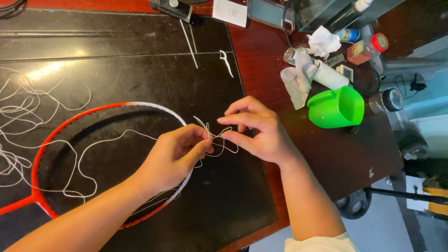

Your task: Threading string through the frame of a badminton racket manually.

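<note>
An unstrung badminton racket frame (pixel 93 111), red with a white top, lies flat on a black mat (pixel 140 70). A long white racket string (pixel 100 142) snakes across the frame's opening and piles up in loose loops at the left. My left hand (pixel 175 156) rests over the frame's right rim and pinches the string between thumb and fingers. My right hand (pixel 256 130) is just to the right, pinching the same string, and a small loop stands between the two hands.
A green plastic cup (pixel 337 107) lies on its side on the brown table (pixel 326 154). Behind it are crumpled tissues (pixel 303 70), small bottles (pixel 368 46) and a jar (pixel 387 100). A white floss pick (pixel 226 62) and a thin stick (pixel 189 44) lie on the mat.
</note>
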